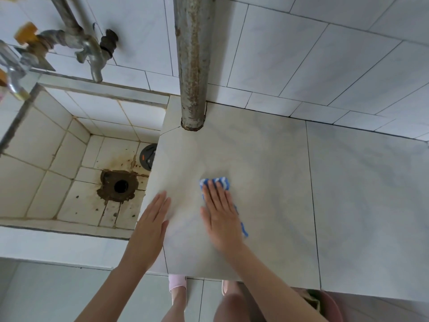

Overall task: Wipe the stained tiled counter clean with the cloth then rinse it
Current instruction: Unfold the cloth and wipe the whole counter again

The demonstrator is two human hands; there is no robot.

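Fingers [216, 194] of the right hand [221, 219] straight and close together, pressing flat on the blue-and-white cloth [220, 181]; cloth mostly hidden beneath, showing just past the fingertips and along the palm's outer side. Left hand [151, 226] flat too, fingers extended, empty, at the edge of the tiled counter [267, 159] beside the sink [46, 147].

Sink [34, 140] sat left of counter [267, 159], sunk below it. Drain [120, 185] lay in the sink floor, with a disc [147, 156] behind and right of it, against the counter-side wall. Tap [92, 54] hung from the wall behind the sink. Pipe [193, 66] stood on the counter's back left corner. Cloth [216, 182] lay on the counter before the pipe, under the flat right hand [220, 217]. Left hand [151, 226] lay flat over the counter's left edge, apart from the cloth. Bucket [329, 303] stood below the counter's front, to the right.
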